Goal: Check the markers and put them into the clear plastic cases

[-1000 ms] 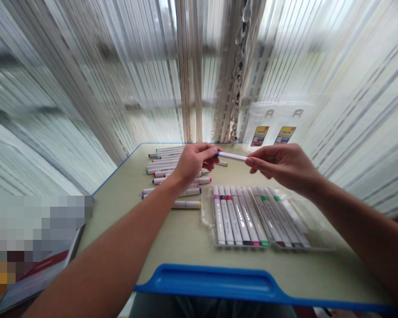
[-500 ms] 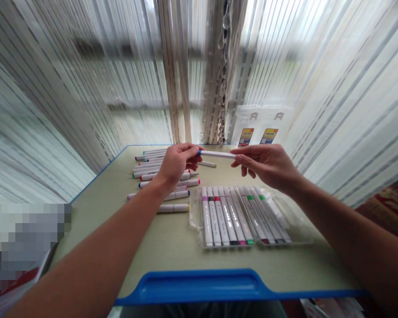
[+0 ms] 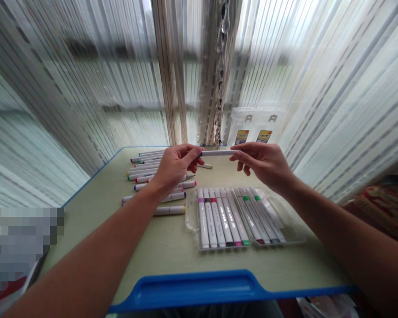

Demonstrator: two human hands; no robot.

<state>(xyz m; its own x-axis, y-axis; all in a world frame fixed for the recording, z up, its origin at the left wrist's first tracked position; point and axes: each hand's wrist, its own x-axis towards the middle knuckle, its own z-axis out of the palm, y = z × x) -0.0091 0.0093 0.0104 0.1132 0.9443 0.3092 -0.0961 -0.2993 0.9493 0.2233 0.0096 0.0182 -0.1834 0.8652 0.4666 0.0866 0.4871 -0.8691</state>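
Observation:
Between my two hands a white marker is held level above the far part of the table. My left hand pinches its blue end. The other end sits between the thumb and fingers of my right hand. Below my hands lies an open clear plastic case with a row of white markers in it, some with purple, black, red or green bands. Loose markers lie side by side to the left, partly hidden behind my left hand and forearm.
The pale table has a blue edge with a blue trough at the front. Behind it hang string curtains. Clear packaging with yellow labels stands at the back right. A patterned reddish cloth shows at far right.
The view has shifted slightly, so the table and case appear a little further left. Both hands keep hold of the marker, which looks nearly level now and a bit turned.

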